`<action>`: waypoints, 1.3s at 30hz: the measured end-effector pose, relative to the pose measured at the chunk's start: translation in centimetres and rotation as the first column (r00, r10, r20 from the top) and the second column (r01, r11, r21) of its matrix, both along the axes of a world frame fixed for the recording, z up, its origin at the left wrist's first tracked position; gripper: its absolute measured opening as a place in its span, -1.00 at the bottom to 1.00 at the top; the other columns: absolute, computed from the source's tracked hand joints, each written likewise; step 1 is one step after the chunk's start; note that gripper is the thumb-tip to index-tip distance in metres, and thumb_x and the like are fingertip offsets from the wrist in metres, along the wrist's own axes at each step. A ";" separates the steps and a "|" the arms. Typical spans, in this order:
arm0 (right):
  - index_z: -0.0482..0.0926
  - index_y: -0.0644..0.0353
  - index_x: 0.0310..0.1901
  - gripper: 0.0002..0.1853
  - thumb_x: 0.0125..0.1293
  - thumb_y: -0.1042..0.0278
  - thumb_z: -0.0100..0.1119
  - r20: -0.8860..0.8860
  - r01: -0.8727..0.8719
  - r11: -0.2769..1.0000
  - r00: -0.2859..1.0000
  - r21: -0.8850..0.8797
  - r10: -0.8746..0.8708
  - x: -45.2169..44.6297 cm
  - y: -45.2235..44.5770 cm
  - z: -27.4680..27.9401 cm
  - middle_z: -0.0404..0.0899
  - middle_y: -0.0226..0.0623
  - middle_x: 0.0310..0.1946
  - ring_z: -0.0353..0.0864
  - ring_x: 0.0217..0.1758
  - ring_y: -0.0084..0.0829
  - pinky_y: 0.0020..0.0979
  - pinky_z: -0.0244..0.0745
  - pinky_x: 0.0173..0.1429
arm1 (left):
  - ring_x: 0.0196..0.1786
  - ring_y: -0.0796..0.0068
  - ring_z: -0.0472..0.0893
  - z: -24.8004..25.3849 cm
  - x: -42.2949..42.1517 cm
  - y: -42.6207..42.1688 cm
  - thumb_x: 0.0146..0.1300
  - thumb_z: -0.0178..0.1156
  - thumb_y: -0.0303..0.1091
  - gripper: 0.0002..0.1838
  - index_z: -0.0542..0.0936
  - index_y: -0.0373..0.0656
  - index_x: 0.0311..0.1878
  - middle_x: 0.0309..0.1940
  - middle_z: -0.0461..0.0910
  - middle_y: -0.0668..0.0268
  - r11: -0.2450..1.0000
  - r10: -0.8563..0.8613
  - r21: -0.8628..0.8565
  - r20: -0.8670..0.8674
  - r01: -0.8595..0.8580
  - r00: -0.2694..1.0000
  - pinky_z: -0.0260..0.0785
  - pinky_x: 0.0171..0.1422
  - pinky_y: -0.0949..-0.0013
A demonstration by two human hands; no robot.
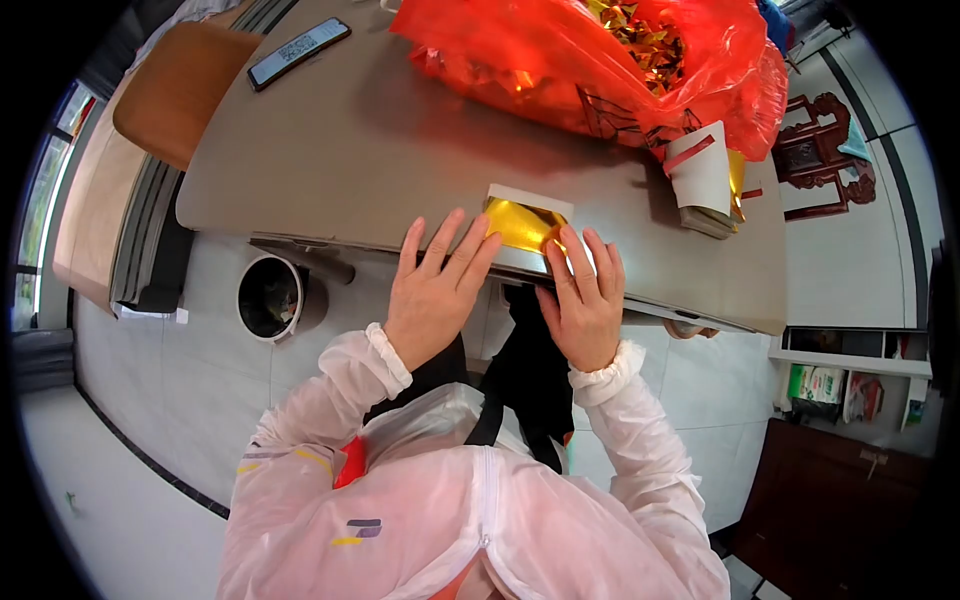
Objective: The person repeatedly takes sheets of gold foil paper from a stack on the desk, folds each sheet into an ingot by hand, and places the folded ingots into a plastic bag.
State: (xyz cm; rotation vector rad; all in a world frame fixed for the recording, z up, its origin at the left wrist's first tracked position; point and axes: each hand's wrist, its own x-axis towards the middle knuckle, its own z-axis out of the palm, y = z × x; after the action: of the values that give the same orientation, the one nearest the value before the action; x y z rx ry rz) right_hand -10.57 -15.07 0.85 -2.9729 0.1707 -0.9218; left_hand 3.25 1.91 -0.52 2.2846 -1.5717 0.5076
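Gold sheet (520, 225) partly hidden

Two hands (437, 295) (586, 312), one left, one right. One each of gold sheet (517, 222), table (320, 165), red bag (520, 70), phone (300, 53), bin (317, 305), carved chair (815, 157), brown chair (178, 95), plus one paper bundle (700, 178), layers not countable. Foil bits (645, 48) in the bag: many, overlapping, exact number can't be told.

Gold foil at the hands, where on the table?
Head view, centre: the gold foil lies at the near edge of the table, between the left hand and the right hand.
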 end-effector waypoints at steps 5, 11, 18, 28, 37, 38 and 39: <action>0.45 0.27 0.27 -0.29 -0.02 0.48 0.38 -0.064 -0.062 0.990 0.995 0.124 0.071 1.5 2.4 -0.3 0.47 -0.15 0.29 0.38 0.44 -0.13 0.02 0.22 0.48 | 0.48 0.15 0.28 -0.1 -0.1 -0.2 0.18 0.28 -0.35 -0.41 0.47 -0.06 0.33 0.43 0.35 0.32 0.999 0.013 -0.032 0.009 -0.013 1.000 0.03 0.51 -0.19; 0.44 0.30 0.28 -0.31 0.01 0.52 0.36 -0.073 -0.019 0.997 0.997 0.079 0.025 0.6 -0.2 0.4 0.45 -0.13 0.31 0.41 0.40 -0.14 0.01 0.23 0.47 | 0.47 0.15 0.30 0.7 -0.3 -0.2 0.13 0.30 -0.33 -0.43 0.52 -0.11 0.28 0.42 0.37 0.32 1.000 -0.004 -0.013 0.029 0.005 1.000 0.03 0.51 -0.21; 0.51 0.21 0.25 -0.40 0.08 0.51 0.30 -0.084 0.028 1.000 0.996 0.010 -0.027 0.5 -0.2 0.3 0.49 -0.23 0.30 0.36 0.45 -0.18 0.05 0.19 0.46 | 0.50 0.15 0.25 -0.1 -0.9 -3.0 0.08 0.35 -0.22 -0.38 0.53 -0.09 0.27 0.37 0.40 0.35 0.996 -0.077 -0.049 0.005 0.077 0.997 -0.04 0.52 -0.28; 0.61 0.23 0.02 -0.57 0.04 0.49 0.37 0.047 -0.007 1.000 0.999 0.012 0.006 0.5 0.2 0.5 0.60 -0.25 0.09 0.56 0.18 -0.25 -0.12 0.38 0.30 | 0.47 0.16 0.28 1.6 1.3 1.0 0.09 0.40 -0.18 -0.34 0.50 -0.10 0.30 0.36 0.41 0.34 0.999 -0.003 -0.041 -0.071 0.000 0.997 -0.06 0.54 -0.18; 0.61 0.30 -0.18 -0.88 0.25 0.54 0.27 0.324 -0.149 0.545 0.915 0.825 -0.241 -0.5 2.1 1.1 0.63 -0.25 -0.20 0.64 -0.21 -0.32 -0.34 0.55 -0.09 | -0.05 0.10 0.60 3.6 -2.7 0.1 0.07 0.36 -0.53 -0.64 0.64 -0.23 -0.01 -0.10 0.63 0.17 0.882 -0.260 -0.465 -0.335 0.082 0.906 0.44 0.08 0.15; 0.60 0.32 -0.16 -0.90 0.32 0.54 0.24 0.316 -0.238 0.256 0.891 0.937 -0.326 -0.3 2.8 1.0 0.64 -0.25 -0.17 0.65 -0.20 -0.37 -0.37 0.56 -0.08 | -0.06 0.10 0.61 3.8 -3.1 -0.6 0.07 0.36 -0.54 -0.65 0.63 -0.23 -0.02 -0.10 0.63 0.16 0.868 -0.302 -0.486 -0.346 0.105 0.888 0.45 0.07 0.16; 0.60 0.34 -0.13 -0.90 0.38 0.53 0.20 0.280 -0.329 -0.055 0.869 0.943 -0.407 0.0 3.5 0.8 0.65 -0.24 -0.14 0.67 -0.20 -0.43 -0.41 0.58 -0.08 | -0.07 0.11 0.61 4.0 -3.6 -1.2 0.07 0.35 -0.56 -0.65 0.63 -0.24 -0.02 -0.10 0.62 0.15 0.853 -0.345 -0.505 -0.356 0.132 0.868 0.45 0.06 0.16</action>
State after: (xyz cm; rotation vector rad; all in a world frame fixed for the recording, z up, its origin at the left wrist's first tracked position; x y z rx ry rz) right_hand -10.61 -11.53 1.70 -1.1650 0.6124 -0.8706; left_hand -0.31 0.69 3.46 1.6537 -1.3104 0.2422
